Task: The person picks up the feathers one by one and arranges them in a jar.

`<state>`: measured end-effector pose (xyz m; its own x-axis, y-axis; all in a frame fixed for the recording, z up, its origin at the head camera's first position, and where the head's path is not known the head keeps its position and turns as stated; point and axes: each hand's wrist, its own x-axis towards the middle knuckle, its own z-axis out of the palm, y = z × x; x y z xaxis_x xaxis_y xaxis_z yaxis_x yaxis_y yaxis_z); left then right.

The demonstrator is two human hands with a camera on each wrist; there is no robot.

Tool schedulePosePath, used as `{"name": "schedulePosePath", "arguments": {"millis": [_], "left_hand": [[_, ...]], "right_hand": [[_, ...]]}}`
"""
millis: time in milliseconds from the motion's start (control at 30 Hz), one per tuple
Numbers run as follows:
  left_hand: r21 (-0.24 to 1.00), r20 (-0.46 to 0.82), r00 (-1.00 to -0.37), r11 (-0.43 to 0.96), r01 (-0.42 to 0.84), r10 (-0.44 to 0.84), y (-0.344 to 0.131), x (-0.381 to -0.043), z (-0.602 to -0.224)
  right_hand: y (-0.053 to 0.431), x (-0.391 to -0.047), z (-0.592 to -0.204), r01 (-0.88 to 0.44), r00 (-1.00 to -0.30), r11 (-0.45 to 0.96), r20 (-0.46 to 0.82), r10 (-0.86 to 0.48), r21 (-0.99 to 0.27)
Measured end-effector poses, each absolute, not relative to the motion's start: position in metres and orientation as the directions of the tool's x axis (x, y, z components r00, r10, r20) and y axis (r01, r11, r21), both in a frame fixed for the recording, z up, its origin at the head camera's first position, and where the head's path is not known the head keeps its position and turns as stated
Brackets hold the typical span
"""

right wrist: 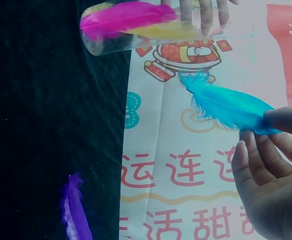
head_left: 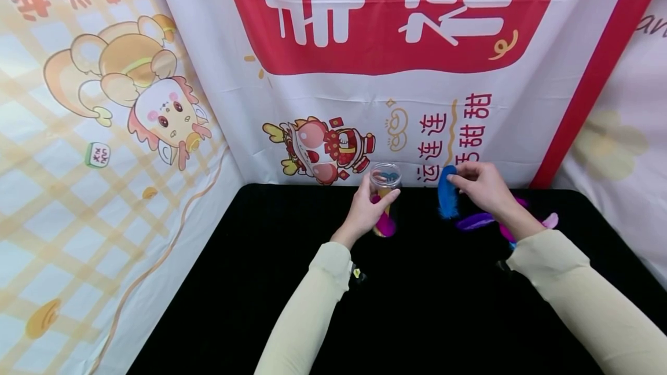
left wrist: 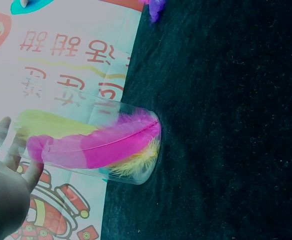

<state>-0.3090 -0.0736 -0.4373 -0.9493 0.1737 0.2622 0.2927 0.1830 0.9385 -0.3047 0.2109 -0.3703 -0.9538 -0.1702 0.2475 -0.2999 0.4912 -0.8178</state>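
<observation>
My left hand [head_left: 366,208] grips a clear open-topped jar [head_left: 386,173] around its upper part. Inside the jar lie a magenta feather [left wrist: 101,147] and yellow feathers [left wrist: 56,122], seen through its wall in both wrist views. To the right of the jar, my right hand [head_left: 482,187] pinches a blue feather [head_left: 447,194] by one end between thumb and fingers. The feather hangs with its fluffy end down in the head view; in the right wrist view the same blue feather [right wrist: 231,106] points toward the jar, apart from it.
A purple feather [head_left: 474,221] lies on the black table [head_left: 417,305] below the right hand. Beside it, partly behind the right wrist, are magenta and pink feathers [head_left: 550,221]. A printed cloth [head_left: 323,97] hangs at the table's back edge, another [head_left: 130,201] at the left.
</observation>
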Motion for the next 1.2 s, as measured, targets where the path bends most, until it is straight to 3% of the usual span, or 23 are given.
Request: {"name": "schedulePosePath", "arguments": {"millis": [700,1200], "left_hand": [[0.954,0.241,-0.954,0.134,0.267,0.18,-0.071,-0.295,-0.421],[0.943,0.26,-0.951,0.169,0.288,0.167,-0.073,-0.31,-0.438]], "right_hand": [[0.198,-0.301,-0.358,-0.321,-0.947,0.455,0.277,-0.162,-0.831],[0.19,-0.299,-0.345,-0.333,-0.943,0.469,0.3,-0.148,-0.818]]}}
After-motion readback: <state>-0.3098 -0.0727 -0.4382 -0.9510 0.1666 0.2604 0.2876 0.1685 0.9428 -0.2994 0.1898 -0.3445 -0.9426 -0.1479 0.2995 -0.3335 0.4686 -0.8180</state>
